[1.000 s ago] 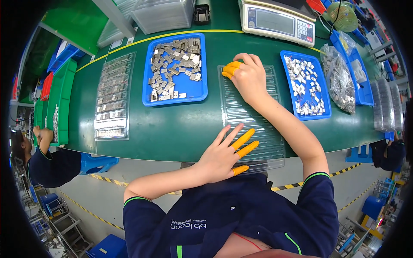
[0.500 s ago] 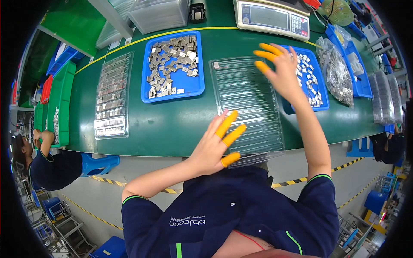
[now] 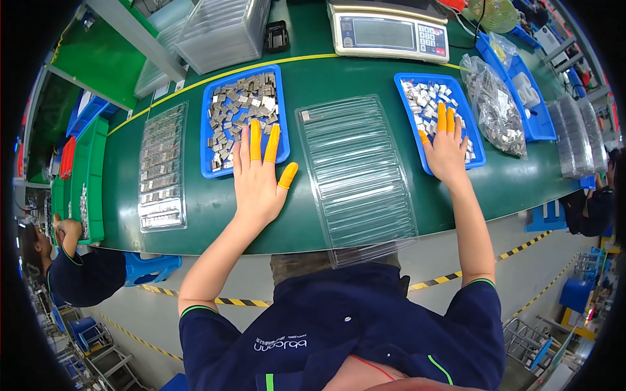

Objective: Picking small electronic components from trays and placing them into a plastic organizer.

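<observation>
My left hand [image 3: 257, 179], with yellow finger cots on the thumb and two fingers, reaches over the near right side of a blue tray [image 3: 206, 140] of small metal connector shells [image 3: 244, 94]. Its fingers are spread and hold nothing I can see. Over a second blue tray [image 3: 480, 151], my right hand [image 3: 447, 150] has its cot-covered fingertips among small white-and-metal parts [image 3: 424, 98]; whether it touches any is unclear. Between the hands lies a clear ribbed plastic tray [image 3: 358, 176], its near end overhanging the table edge. One small part [image 3: 312, 116] sits in its far left corner.
A filled clear tray [image 3: 162, 169] lies to the left, near a green bin [image 3: 94, 176] where another person works. At the back stand clear plastic trays [image 3: 218, 39] and a scale [image 3: 391, 36]. A bag of parts [image 3: 492, 111] and stacked clear trays [image 3: 574, 140] are right.
My left hand has left the clear tray and moved left and forward to the metal shells. My right hand has come down onto the right blue tray. The view has shifted slightly.
</observation>
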Available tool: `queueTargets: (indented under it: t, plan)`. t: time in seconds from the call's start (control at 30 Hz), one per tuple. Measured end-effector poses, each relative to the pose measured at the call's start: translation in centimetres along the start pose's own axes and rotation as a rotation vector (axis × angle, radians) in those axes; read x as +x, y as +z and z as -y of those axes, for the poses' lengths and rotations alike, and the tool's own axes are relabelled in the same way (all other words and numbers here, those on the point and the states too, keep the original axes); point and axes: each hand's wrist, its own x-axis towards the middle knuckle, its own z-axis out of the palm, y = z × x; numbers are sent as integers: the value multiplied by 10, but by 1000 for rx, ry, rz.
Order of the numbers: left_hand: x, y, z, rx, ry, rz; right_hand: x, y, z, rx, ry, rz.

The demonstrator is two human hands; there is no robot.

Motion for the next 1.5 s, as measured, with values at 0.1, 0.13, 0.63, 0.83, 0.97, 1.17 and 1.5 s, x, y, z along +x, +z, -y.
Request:
queueTargets:
  t: [0.1,0.13,0.63,0.83,0.97,1.17,1.5]
  plan:
    - [0,4,6,-32,38,11,12,5,5,-41,-72,-51]
    - [0,6,6,-84,32,17,18,6,8,-36,-85,-12]
    - [77,26,57,-57,-203,-184,49,0,26,205,-129,-216]
    - [79,30,62,-112,-160,-251,55,-8,22,222,-37,-203]
    - [80,24,55,-63,-122,-337,56,-21,24,484,60,-109]
    - [77,22,53,-204,-134,-350,66,-11,4,541,-8,-236]
    - [44,20,-14,-1004,-109,-100,68,-10,10,876,-103,-379]
